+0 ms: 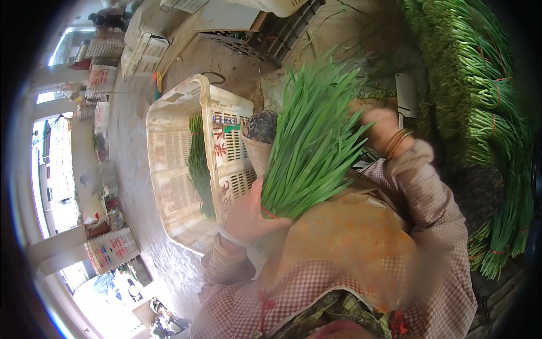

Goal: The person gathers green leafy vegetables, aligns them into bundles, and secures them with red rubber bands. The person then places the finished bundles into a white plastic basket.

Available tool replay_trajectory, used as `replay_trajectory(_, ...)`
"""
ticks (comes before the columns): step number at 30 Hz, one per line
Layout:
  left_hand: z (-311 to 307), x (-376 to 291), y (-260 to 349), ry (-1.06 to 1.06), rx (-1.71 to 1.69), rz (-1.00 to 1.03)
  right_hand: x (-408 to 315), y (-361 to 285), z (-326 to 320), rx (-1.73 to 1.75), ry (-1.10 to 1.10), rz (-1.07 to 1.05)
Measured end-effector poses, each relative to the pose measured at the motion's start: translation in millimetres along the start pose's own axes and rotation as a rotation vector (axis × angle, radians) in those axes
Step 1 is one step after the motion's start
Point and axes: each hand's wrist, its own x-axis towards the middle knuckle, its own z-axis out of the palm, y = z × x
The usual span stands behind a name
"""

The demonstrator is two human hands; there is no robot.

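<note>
My left hand [259,216] is closed around the lower part of a bunch of long green leaves, possibly garlic chives [317,144], with a red band by my thumb. The bunch fans out across the front of my body. My right hand [378,127] is blurred, just right of the leaf tips, with bands on its wrist; whether it holds anything cannot be told. A white plastic crate [207,156] stands left of my left hand, tilted in this view, with another green bunch [198,169] inside it.
Stacked green bunches tied with red bands [487,97] fill the right side. A metal blade-like plate [405,94] lies beyond my right hand. A dark plastic crate [279,40] is at the top. More white crates [146,55] stand at the upper left and along the wall.
</note>
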Motion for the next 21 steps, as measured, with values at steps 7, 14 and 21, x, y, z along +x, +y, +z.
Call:
replay_trajectory(7,-14.2,23.6,-10.9,-0.258,-0.005,-0.06,-28.9,-79.0,-84.8,-0.008,0.374,-0.544)
replay_trajectory(14,-104.1,35.4,-80.5,-0.338,-0.674,-0.035,5.6,-87.3,13.4,0.323,-0.096,-0.524)
replay_trajectory(21,-28.3,27.7,-80.2,0.091,0.183,0.296,-2.4,-49.2,63.1,1.483,-0.139,-0.047)
